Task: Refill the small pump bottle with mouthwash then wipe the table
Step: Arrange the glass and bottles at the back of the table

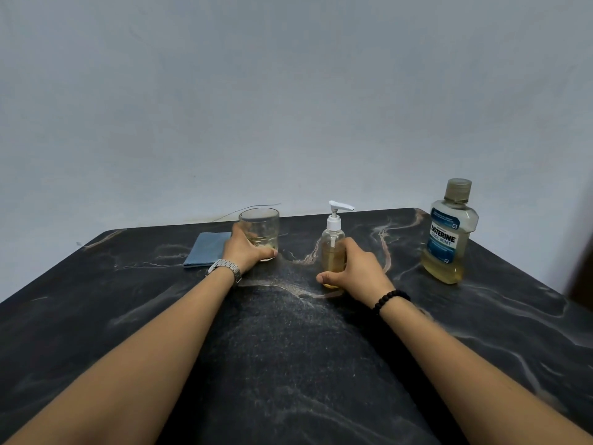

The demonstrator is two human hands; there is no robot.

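right hand [356, 273] wraps the small pump bottle [333, 248] at 12 o'clock, upright on the dark surface [288, 364], pump head on. left hand [247, 250] grips the glass [259, 232] at 11 o'clock; a little yellowish liquid sits in its base. blue cloth [207, 248] lies behind that hand. mouthwash bottle [451, 232] stands capped at 1 o'clock. judged step: refill starting; next, unscrew the pump. fingertips are hidden behind both containers; spills cannot be made out.

table [481, 332]: black, pale marble veins
cloth [207, 250]: blue
pump bottle [332, 248]: clear, amber liquid, white pump
mouthwash bottle [449, 232]: amber, blue label
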